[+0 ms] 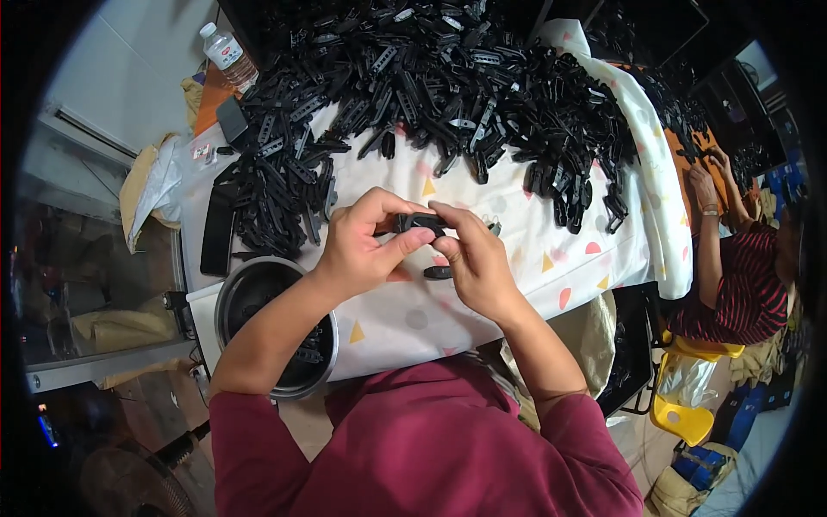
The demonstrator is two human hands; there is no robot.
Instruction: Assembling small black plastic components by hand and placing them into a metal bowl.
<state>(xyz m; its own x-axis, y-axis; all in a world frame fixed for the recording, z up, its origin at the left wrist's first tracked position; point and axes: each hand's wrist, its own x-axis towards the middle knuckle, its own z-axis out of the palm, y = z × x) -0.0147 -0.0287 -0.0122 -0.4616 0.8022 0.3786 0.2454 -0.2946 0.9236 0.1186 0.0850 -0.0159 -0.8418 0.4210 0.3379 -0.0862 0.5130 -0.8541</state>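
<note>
Both hands — left hand (362, 246), right hand (474, 258) — have their fingers clamped on one black plastic clip (419, 222), held just below the clip heap (448, 86) on the table (413, 319).

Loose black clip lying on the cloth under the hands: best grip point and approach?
Pinch the black clip across its narrow width, coming straight down. It lies flat and alone on the cloth, long axis left-right, so both long edges are exposed. The right hand hovers right beside it.
</note>
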